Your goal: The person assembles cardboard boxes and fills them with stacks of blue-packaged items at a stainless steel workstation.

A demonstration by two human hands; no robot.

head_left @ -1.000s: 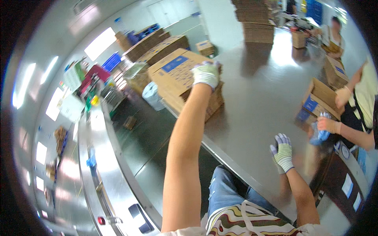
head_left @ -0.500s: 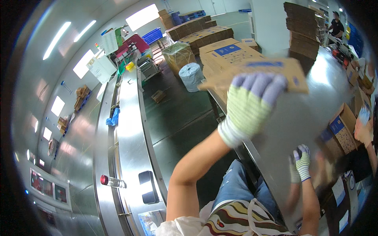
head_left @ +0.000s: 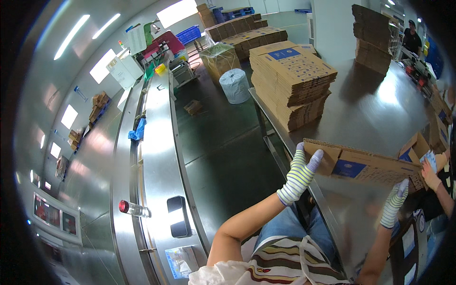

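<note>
Flattened cardboard box (head_left: 365, 165) held just right of frame centre, above the near edge of the steel table (head_left: 375, 109), lying roughly flat and running from centre toward the right edge. Left hand (head_left: 299, 173) in a striped knit glove grips the box's left end flap, fingers wrapped over the top edge, thumb on the near side. Right hand (head_left: 394, 204), same kind of glove, holds the box's lower right edge from below; fingers closed on the cardboard, though the exact grip is partly hidden. Stack of flat cartons (head_left: 292, 78) sits on the table in the upper centre, well apart from the held box. Taller stack of brown cardboard (head_left: 373, 35) at upper right on the far side of the table. Another person's hand (head_left: 430, 173) at the right edge just beside the box's right end, holding something blue and white, near an open small carton (head_left: 413, 147). White wrapped roll (head_left: 235, 85) on the dark floor upper centre. Curved steel conveyor (head_left: 156, 142) down the left half; clear bottle with red cap (head_left: 134, 208) and a black phone (head_left: 179, 216) lie on it at lower left.
</note>
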